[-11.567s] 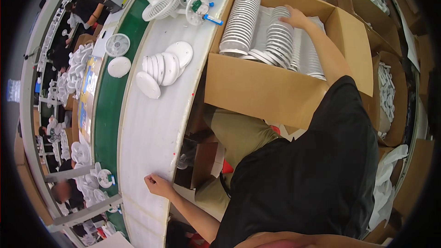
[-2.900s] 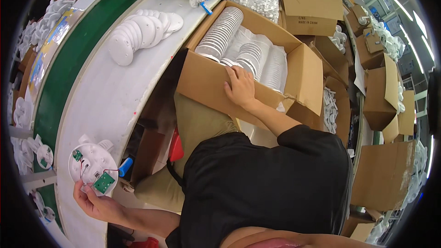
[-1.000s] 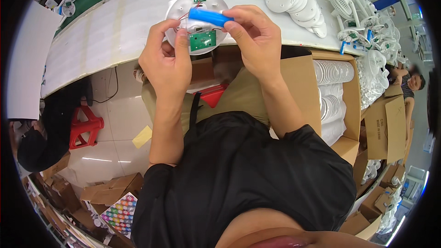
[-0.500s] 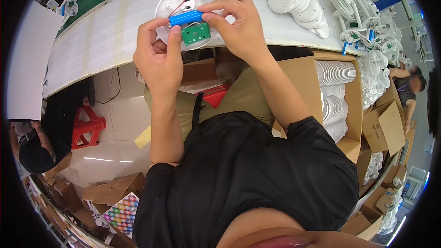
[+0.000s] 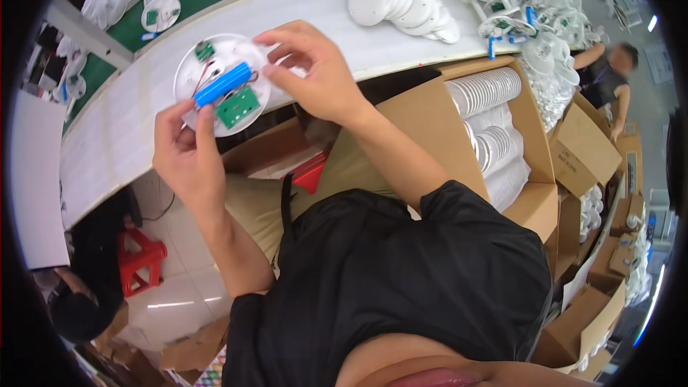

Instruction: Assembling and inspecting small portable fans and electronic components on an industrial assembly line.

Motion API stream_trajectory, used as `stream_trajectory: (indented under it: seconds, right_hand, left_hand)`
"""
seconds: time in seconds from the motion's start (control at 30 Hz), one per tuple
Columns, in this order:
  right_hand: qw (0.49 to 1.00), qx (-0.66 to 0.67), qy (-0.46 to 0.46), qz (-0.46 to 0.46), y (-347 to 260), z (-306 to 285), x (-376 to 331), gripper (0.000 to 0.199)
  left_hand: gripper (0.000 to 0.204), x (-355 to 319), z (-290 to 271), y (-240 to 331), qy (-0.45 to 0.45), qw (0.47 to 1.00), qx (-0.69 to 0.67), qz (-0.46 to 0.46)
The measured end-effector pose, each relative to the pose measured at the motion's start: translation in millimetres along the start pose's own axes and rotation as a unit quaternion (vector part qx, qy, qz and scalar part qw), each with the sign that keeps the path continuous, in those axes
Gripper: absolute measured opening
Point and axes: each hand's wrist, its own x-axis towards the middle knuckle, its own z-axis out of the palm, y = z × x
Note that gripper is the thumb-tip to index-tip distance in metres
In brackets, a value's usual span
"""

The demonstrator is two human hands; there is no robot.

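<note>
1. Presently, a blue cylinder (image 5: 224, 84) is seen left of upper centre in the frame, laid slantwise across a round white base (image 5: 231, 49).
2. Its lower-left end is pinched between thumb and forefinger of the left hand (image 5: 190, 161).
3. The right hand (image 5: 320, 75) is held part-open at the base's right rim; whether the rim is touched cannot be told.
4. On the base, a large green board (image 5: 238, 107) is noted below the cylinder, a small green board (image 5: 205, 51) above.
5. White discs (image 5: 403, 3) are fanned on the desk (image 5: 111, 150), upper centre.
</note>
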Motion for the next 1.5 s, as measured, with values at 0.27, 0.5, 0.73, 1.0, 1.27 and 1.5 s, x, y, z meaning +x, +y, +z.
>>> stream_trajectory:
  seconds: [0.27, 0.5, 0.73, 1.0, 1.27, 1.5]
  right_hand:
    - [0.788, -0.559, 0.259, -0.013, 91, -127, 47, 0.036]
    - [0.760, -0.599, 0.250, -0.034, 124, -113, 38, 0.043]
    - [0.817, -0.521, 0.246, 0.012, 109, -107, 42, 0.050]
    - [0.930, -0.259, 0.254, -0.058, 77, -84, 16, 0.044]
    - [0.962, -0.231, 0.110, 0.096, 77, -70, -15, 0.056]
    - [0.966, -0.121, 0.189, 0.127, 48, -68, -22, 0.056]
  left_hand:
    - [0.017, -1, -13, 10, 0.009, 1.000, -0.012, -0.010]
    - [0.020, 3, 1, -2, 0.025, 0.998, 0.052, -0.015]
    - [0.019, 7, -10, 0, 0.031, 0.995, 0.094, -0.019]
    - [0.018, 9, -14, -10, 0.040, 0.994, 0.103, 0.008]
    - [0.019, 9, -8, -6, 0.059, 0.992, 0.113, 0.017]
    - [0.018, 13, -17, -13, 0.071, 0.987, 0.140, 0.046]
